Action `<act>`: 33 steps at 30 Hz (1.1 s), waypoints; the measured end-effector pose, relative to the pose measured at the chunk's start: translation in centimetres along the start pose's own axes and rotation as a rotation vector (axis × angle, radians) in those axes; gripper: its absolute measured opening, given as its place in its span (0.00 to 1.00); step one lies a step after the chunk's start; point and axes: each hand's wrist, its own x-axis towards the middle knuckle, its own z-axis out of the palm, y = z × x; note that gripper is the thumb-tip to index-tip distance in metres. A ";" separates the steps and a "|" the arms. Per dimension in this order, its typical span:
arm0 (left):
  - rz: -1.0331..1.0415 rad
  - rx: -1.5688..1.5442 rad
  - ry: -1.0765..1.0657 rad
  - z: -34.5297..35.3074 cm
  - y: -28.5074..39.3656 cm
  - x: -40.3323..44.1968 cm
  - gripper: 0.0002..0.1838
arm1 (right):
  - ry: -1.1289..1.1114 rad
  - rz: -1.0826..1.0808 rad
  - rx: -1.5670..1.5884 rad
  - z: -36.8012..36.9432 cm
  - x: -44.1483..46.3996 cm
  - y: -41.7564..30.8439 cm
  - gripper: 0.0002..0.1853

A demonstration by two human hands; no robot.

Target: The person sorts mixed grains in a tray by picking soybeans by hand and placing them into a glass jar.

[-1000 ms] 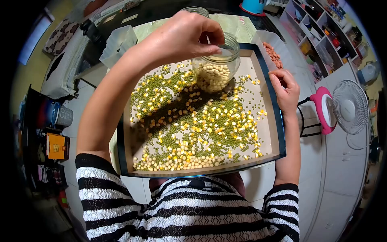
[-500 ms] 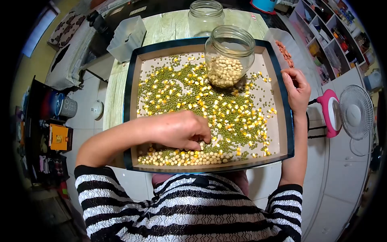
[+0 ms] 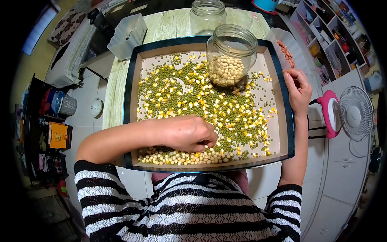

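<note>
A person's left hand (image 3: 191, 134) reaches down among soybeans (image 3: 193, 158) banked along the near wall of a shallow, dark-rimmed cardboard tray (image 3: 281, 101), its fingers bent and drawn close together beside a pale bean; whether one is pinched between them cannot be told. The right hand (image 3: 299, 90) rests at the tray's right rim, fingers curled, though how firmly they grip is unclear. Mung beans (image 3: 163, 80) and corn kernels (image 3: 273, 110) lie scattered over the rest of the tray, and more soybeans fill the lower part of an open glass jar (image 3: 231, 45) standing inside it toward the far right. A second jar (image 3: 207, 18) stands on the surface (image 3: 169, 24) beyond, with shelled peanuts (image 3: 287, 56) in a translucent container (image 3: 278, 34) outside the right rim.

The open jar looks the likeliest casualty: a forearm swung across the tray, or a jolt to the rim, could knock it over and spill its soybeans among the green and yellow. No surface shows between the near wall and the person's striped top (image 3: 193, 205), so heavy pressure on that edge might tip the tray. Tight packing could also bring up a corn kernel with a soybean.

A gray tub (image 3: 67, 105) at left carries pale lettering that appears to begin "CO", the rest too small to read; print on an orange box (image 3: 59, 135) is illegible, and no brand shows on either jar.
</note>
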 end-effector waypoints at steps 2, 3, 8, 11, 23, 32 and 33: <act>-0.001 0.004 0.005 0.0 -0.1 0.1 0.06 | -0.005 0.011 -0.013 -0.1 0.0 -0.2 0.03; 0.001 0.002 0.001 0.0 -0.2 0.1 0.06 | -0.008 0.020 -0.026 -0.1 0.0 -0.3 0.03; 0.008 0.049 0.101 -0.1 0.1 0.6 0.06 | -0.001 0.019 0.002 0.1 0.1 -0.6 0.04; 0.087 0.086 0.182 -0.1 -0.5 1.2 0.05 | -0.030 0.019 -0.004 -0.3 -0.1 -0.3 0.04; 0.046 0.237 0.071 -0.2 -0.1 2.7 0.06 | -0.001 0.013 0.010 0.1 -0.1 -0.1 0.04; 0.243 0.526 0.633 -9.1 3.5 2.9 0.04 | -0.004 0.011 -0.015 0.0 0.0 -0.1 0.04; 0.264 0.614 0.727 -10.2 3.7 3.1 0.04 | -0.005 0.016 -0.012 0.0 -0.1 -0.2 0.04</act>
